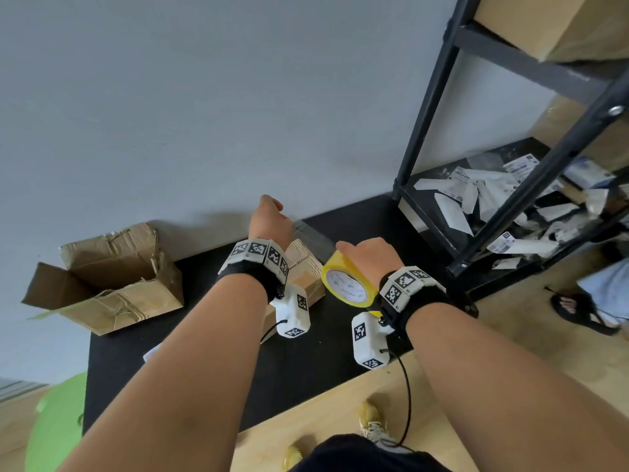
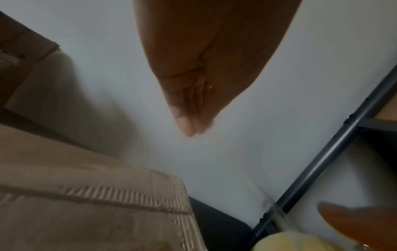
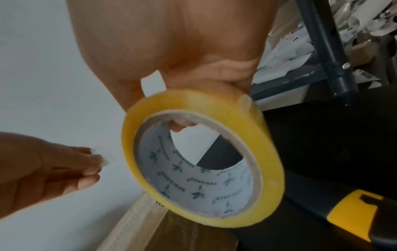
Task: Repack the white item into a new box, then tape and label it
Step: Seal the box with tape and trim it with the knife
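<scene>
My right hand [image 1: 371, 260] grips a yellow roll of clear tape [image 1: 347, 284] just right of a small closed cardboard box [image 1: 306, 267] on the black table [image 1: 204, 369]. In the right wrist view its fingers [image 3: 182, 125] hook through the core of the tape roll [image 3: 193, 166]. My left hand [image 1: 270, 216] is raised beyond the box and pinches the tape end [image 3: 103, 162]. A clear strip [image 1: 315, 235] runs from it back to the roll. In the left wrist view the fingertips [image 2: 191, 125] are pressed together above the box [image 2: 86, 203]. No white item shows.
A torn, open cardboard box [image 1: 105, 281] lies at the table's left end against the wall. A black metal shelf [image 1: 503, 212] with several white labels and packets stands at the right. A yellow and black knife [image 3: 354, 212] lies on the table by the roll.
</scene>
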Demonstrator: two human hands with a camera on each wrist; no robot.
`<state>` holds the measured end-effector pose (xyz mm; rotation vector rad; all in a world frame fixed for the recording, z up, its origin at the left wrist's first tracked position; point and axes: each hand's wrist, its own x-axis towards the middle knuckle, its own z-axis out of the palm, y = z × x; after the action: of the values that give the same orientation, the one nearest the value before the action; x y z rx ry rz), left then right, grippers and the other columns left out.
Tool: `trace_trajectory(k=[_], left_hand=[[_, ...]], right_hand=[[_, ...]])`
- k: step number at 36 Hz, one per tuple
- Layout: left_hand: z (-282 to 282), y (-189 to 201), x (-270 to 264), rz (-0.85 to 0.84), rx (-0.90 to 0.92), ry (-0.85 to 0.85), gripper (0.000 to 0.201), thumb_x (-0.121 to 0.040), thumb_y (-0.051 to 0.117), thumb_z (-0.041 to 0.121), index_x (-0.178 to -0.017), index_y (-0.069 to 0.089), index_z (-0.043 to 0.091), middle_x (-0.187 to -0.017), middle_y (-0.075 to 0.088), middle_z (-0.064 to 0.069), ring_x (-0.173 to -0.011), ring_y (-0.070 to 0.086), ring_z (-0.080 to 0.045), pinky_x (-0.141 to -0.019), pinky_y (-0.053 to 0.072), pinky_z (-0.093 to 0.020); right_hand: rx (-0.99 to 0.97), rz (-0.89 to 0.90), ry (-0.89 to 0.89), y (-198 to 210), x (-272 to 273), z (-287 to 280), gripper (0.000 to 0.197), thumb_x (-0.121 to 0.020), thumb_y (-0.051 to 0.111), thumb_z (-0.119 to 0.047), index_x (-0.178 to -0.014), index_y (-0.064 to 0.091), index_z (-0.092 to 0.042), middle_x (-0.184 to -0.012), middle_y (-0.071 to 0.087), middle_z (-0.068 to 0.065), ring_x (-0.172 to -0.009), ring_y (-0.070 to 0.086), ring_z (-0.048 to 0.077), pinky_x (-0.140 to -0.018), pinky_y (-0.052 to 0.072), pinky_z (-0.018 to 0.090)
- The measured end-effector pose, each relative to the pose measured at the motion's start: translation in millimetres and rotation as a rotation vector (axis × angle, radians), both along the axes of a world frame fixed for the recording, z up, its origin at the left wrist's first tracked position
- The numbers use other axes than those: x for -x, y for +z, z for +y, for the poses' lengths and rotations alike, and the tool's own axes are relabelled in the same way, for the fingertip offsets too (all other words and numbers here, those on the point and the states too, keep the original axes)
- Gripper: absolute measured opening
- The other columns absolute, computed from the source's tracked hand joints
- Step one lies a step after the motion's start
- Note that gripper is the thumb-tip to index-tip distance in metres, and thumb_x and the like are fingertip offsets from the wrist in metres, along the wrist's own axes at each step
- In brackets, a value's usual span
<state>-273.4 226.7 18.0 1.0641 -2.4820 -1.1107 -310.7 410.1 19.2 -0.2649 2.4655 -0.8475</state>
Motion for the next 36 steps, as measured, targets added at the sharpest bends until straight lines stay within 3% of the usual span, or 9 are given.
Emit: trace_trajectory(k=[5,10,16,19,22,31,36], left_hand=[[3,-1,2,-0.010,0.023,-0.042,0.025,-0.089,0.048,0.002,-0.113,0.047,0.008,-0.095,0.058,-0.005,-0.083,0.054,-0.020,-0.070,0.040,-0.028],[2,-9,0,-0.011,-0.001,-0.048,0.024,-0.089,0.052,0.003,-0.112,0.048,0.010,-0.096,0.061,-0.005,-0.089,0.060,-0.022,-0.077,0.051,-0.034],[-3,-21,-2,-0.041,0.032,-0.096,0.025,-0.090,0.053,0.007,-0.114,0.049,0.011,-0.098,0.063,-0.006,-0.088,0.059,-0.021,-0.072,0.043,-0.029],[-10,-23,3,-0.045,0.024,-0.095,0.024,-0.090,0.053,0.007,-0.113,0.050,0.012,-0.095,0.064,-0.004,-0.086,0.061,-0.021,-0.071,0.048,-0.031],[-15,-25,10,-0.056,0.032,-0.115,0.024,-0.090,0.054,0.008,-0.112,0.051,0.013,-0.095,0.065,-0.003,-0.086,0.063,-0.022,-0.079,0.054,-0.038],[-29,-40,29,-0.142,0.052,-0.158,0.023,-0.093,0.053,0.009,-0.115,0.052,0.012,-0.104,0.065,-0.007,-0.092,0.062,-0.025,-0.079,0.051,-0.034],[-31,-45,38,-0.204,0.055,-0.209,0.024,-0.092,0.052,0.007,-0.115,0.051,0.013,-0.103,0.066,-0.006,-0.093,0.063,-0.025,-0.083,0.053,-0.040]], right_hand=[[-0.086,-0.031,0.001,-4,-5,0,0.034,-0.080,0.054,-0.037,-0.058,0.044,-0.013,-0.058,0.046,0.001,-0.054,0.044,0.018,-0.056,0.037,0.029],[-0.230,-0.015,0.030,-8,-9,4,0.033,-0.077,0.058,-0.044,-0.069,0.060,-0.012,-0.068,0.063,0.003,-0.062,0.063,0.020,-0.059,0.049,0.029],[-0.243,-0.038,-0.006,-18,-12,3,0.036,-0.079,0.060,-0.048,-0.073,0.058,-0.013,-0.071,0.062,0.001,-0.060,0.059,0.017,-0.062,0.048,0.027],[-0.241,-0.031,-0.011,-20,-13,-4,0.038,-0.079,0.060,-0.050,-0.069,0.055,-0.014,-0.067,0.060,0.001,-0.060,0.060,0.017,-0.062,0.049,0.027],[-0.240,-0.010,-0.024,-24,-14,-11,0.037,-0.080,0.059,-0.049,-0.065,0.049,-0.017,-0.064,0.055,-0.002,-0.054,0.053,0.015,-0.057,0.045,0.024],[-0.259,0.017,-0.043,-27,-14,-26,0.036,-0.082,0.055,-0.041,-0.060,0.053,-0.012,-0.055,0.053,0.000,-0.049,0.053,0.018,-0.052,0.042,0.024],[-0.273,-0.005,-0.040,-31,-11,-31,0.034,-0.083,0.054,-0.039,-0.064,0.058,-0.012,-0.059,0.058,0.001,-0.053,0.057,0.018,-0.054,0.044,0.025]])
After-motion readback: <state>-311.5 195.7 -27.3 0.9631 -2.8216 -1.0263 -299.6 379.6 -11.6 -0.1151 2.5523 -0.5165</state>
